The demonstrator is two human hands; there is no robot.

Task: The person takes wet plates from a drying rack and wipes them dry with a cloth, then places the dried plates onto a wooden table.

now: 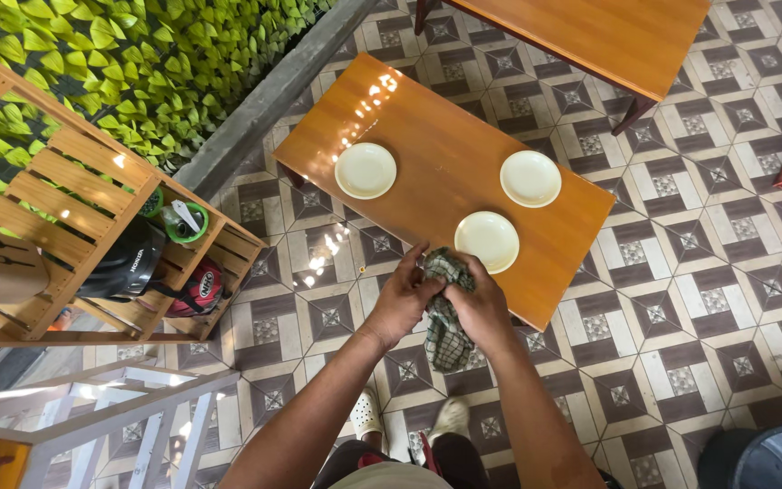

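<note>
I counted three round cream plates on the glossy wooden table (445, 172) in front of me: one toward the far left (366, 170), one toward the far right (530, 178), and one nearest me (487, 241), close to the table's near edge. There was one cloth (446, 317), and I had both hands on it. My left hand (402, 299) was closed around its upper left side and my right hand (480, 306) was wrapped over its right side, fingers curled in, so the cloth was bunched tight between them. It was a dark green checked cloth with pale lines, crumpled into a wad at the top where it poked out above my knuckles, with a limp tail hanging down below my hands over the patterned tile floor (708, 299). I held it just beside the table's near edge, close to the nearest plate but not touching it. A second wooden table (608, 36) stood farther off, and a slatted wooden shelf (74, 195) stood to my left, holding two helmets, one black (124, 263) and one red (199, 288).
</note>
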